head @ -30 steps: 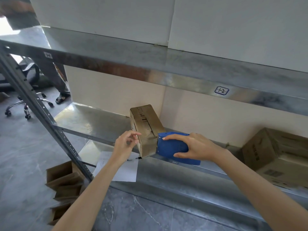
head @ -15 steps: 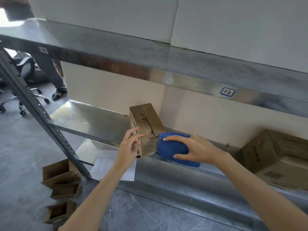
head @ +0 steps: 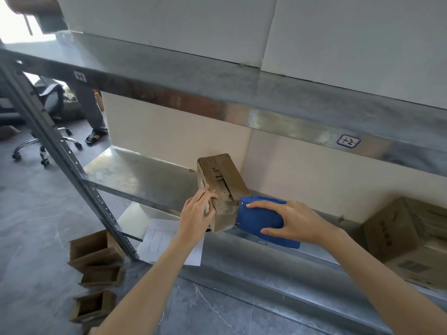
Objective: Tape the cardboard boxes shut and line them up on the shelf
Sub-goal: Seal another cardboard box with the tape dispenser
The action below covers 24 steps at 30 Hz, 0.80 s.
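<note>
At centre frame the cardboard box (head: 217, 180) stands on end at the front edge of the lower shelf (head: 145, 175). The right hand (head: 290, 223) has its fingers curled round the blue tape dispenser (head: 258, 221), nose against the box's lower right side. The left hand (head: 197, 216) lies flat on the near face, fingers straight and together. I'd brace firmly there and draw the dispenser in one steady pull. A second ago the left fingers were pinched at the box's edge; the dispenser has barely shifted.

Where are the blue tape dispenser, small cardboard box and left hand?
blue tape dispenser (head: 258, 218): head view, blue body between the fingers.
small cardboard box (head: 219, 171): head view, top face.
left hand (head: 197, 218): head view, back of hand.
</note>
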{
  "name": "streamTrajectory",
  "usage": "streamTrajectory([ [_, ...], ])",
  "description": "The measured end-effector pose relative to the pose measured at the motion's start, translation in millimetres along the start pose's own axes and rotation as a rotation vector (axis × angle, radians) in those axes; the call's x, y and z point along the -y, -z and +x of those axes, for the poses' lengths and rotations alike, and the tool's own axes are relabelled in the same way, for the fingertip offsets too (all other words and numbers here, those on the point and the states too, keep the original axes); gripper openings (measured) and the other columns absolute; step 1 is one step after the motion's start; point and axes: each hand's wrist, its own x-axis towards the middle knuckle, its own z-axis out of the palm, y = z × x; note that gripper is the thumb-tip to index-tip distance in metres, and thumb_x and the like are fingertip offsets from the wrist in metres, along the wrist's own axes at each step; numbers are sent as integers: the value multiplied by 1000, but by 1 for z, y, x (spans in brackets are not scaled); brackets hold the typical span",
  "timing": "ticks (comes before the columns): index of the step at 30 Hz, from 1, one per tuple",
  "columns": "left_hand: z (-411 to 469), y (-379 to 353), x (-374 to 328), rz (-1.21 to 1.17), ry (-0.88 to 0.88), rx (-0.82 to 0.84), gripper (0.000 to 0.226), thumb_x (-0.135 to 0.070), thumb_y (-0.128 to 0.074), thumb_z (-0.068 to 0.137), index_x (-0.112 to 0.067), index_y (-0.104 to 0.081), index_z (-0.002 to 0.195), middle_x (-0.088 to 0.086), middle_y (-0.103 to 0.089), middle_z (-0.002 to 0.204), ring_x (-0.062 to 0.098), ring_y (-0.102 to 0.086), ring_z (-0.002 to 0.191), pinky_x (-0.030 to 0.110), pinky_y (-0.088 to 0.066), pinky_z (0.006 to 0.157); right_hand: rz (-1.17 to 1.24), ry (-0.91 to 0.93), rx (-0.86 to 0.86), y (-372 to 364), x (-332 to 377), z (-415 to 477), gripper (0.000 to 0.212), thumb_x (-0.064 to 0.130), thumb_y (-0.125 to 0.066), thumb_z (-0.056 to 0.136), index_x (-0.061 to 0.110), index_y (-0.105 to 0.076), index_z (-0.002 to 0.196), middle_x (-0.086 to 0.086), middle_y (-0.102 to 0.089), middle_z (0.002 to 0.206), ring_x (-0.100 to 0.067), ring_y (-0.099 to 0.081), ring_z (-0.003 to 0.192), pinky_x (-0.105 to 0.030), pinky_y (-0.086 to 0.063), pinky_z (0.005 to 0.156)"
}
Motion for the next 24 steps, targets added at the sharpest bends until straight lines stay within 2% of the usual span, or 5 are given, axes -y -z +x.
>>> streamTrajectory([
  [8,-8,-3,4,53,-7,92,53,-14,-77,75,-21,-54,122,1,-50,142,18,-49,131,30,-35,104,11,-14,-1,-4,-5,1,59,51,-60,90,58,-28,140,18,-38,56,-6,-43,56,-14,-33,56],
  [14,-4,-6,2,28,37,50,40,-12,-73,80,-22,-57,115,0,-55,135,18,-54,126,29,-36,104,12,-7,-10,-5,-10,3,59,51,-60,90,59,-28,140,16,-38,54,-6,-44,55,-15,-35,57],
  [17,-6,-5,-2,19,12,42,38,-10,-69,82,-20,-56,117,0,-54,133,18,-54,126,37,-43,104,10,-2,-12,-5,-11,5,59,52,-59,90,61,-26,139,18,-37,55,-4,-43,57,-15,-36,58],
  [20,-9,-3,-9,-28,1,88,47,-21,-66,79,-19,-51,123,2,-47,140,18,-44,135,42,-42,106,22,-2,-4,-5,-11,7,60,56,-57,90,62,-23,139,17,-39,57,-5,-44,59,-19,-41,63],
  [24,-10,-6,-10,-65,-42,93,64,-43,-78,74,-19,-48,126,-4,-45,138,11,-36,139,29,-40,105,35,0,36,-4,-11,7,60,55,-54,91,61,-20,140,11,-44,58,-9,-47,59,-23,-43,64],
])
